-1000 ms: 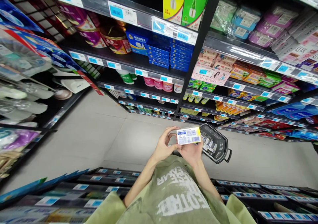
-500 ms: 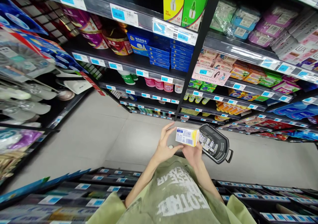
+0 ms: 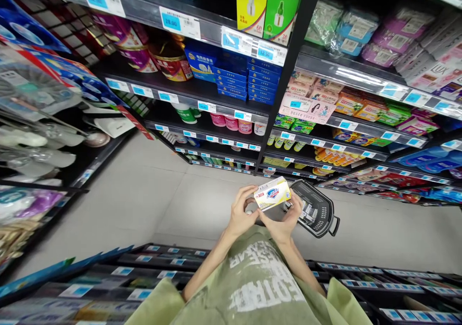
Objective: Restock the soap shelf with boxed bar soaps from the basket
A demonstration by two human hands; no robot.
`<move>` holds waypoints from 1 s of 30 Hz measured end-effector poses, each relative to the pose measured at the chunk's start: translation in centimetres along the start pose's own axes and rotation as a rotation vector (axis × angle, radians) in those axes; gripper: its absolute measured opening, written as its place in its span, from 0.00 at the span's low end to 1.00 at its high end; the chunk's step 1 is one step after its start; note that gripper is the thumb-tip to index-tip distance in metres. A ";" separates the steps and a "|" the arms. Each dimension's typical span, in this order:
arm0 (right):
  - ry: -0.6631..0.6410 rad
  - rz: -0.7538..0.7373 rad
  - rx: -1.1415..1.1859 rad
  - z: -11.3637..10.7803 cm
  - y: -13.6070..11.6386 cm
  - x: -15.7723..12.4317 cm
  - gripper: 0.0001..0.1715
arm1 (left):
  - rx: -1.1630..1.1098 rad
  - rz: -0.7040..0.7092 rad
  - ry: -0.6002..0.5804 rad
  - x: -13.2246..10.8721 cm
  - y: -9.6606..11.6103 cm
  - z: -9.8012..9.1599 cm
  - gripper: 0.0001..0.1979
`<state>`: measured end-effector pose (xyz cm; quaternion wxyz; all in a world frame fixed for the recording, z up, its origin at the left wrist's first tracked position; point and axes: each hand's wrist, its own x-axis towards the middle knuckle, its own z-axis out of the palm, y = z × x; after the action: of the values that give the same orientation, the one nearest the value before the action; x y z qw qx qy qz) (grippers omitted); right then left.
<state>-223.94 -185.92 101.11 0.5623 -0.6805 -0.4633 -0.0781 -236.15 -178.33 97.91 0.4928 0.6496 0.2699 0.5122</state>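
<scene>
A white and yellow soap box (image 3: 273, 193) with a blue oval logo is held up in front of me, its printed front facing up and tilted slightly. My left hand (image 3: 241, 213) grips its left end between thumb and fingers. On the opposite end, my right hand (image 3: 288, 220) has its fingers round the box's right edge and its thumb near the lower edge. Just behind my right hand, a dark shopping basket (image 3: 321, 209) stands on the floor with several small white and grey packs (image 3: 307, 211) inside, partly covered by that hand.
Tall shelves with price tags rise ahead, carrying blue boxes (image 3: 231, 81), soap packs (image 3: 368, 108) and pink tubs (image 3: 231, 122). Hanging goods on a rack (image 3: 39, 137) line the left side. Lower shelves (image 3: 144, 279) run close beneath me. Grey tiled floor (image 3: 144, 195) lies between.
The soap box has been turned from its barcode side to its logo side. My left hand has closed onto its left end, and my right hand has shifted up along the right end.
</scene>
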 end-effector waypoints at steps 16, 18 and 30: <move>-0.043 0.100 0.124 1.1 1.3 0.0 0.62 | 0.358 0.470 0.172 1.7 0.1 0.6 0.38; -0.059 0.125 0.187 1.5 1.5 -0.2 0.62 | 0.396 0.611 0.207 1.8 0.0 0.3 0.39; -0.035 0.169 0.161 2.0 2.1 -0.3 0.57 | 0.493 0.775 0.137 2.7 -0.6 -0.9 0.14</move>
<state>-223.48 -184.26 98.73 0.6114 -0.6710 -0.4191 0.0190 -235.99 -175.50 98.45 0.0770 0.7650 0.1528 0.6209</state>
